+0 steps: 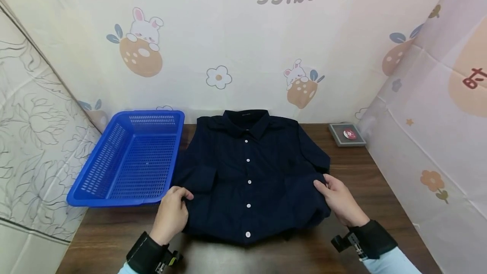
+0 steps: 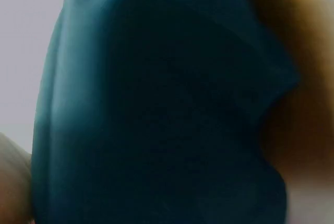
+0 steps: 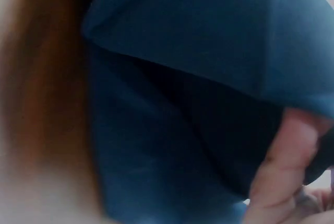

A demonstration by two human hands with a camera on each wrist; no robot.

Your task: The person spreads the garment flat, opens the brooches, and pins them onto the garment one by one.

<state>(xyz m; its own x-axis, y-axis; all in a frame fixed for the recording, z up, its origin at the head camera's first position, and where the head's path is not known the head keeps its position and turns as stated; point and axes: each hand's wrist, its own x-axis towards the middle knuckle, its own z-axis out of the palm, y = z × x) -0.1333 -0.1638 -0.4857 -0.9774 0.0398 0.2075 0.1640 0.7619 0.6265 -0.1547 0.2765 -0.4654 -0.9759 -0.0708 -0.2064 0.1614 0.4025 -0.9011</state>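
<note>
A navy button-up shirt (image 1: 232, 160) lies front up, collar at the far side, a row of white buttons down its middle. My left hand (image 1: 169, 215) grips its left edge near the lower end, just below a folded-in sleeve (image 1: 199, 179). On the opposite edge, my right hand (image 1: 340, 200) pinches the cloth between thumb and fingers, below the other sleeve. The shirt's lower part bulges up between both hands. Dark cloth (image 2: 172, 109) fills most of the left wrist view. In the right wrist view a finger (image 3: 284, 161) presses at a fold of the shirt (image 3: 182, 31).
A blue perforated plastic basket (image 1: 171, 176) stands to the left, close beside the shirt. At the back right sits a small grey box (image 1: 340, 138) with a red and white round mark. Printed cloth walls (image 1: 228, 33) enclose the brown wooden table (image 1: 365, 172).
</note>
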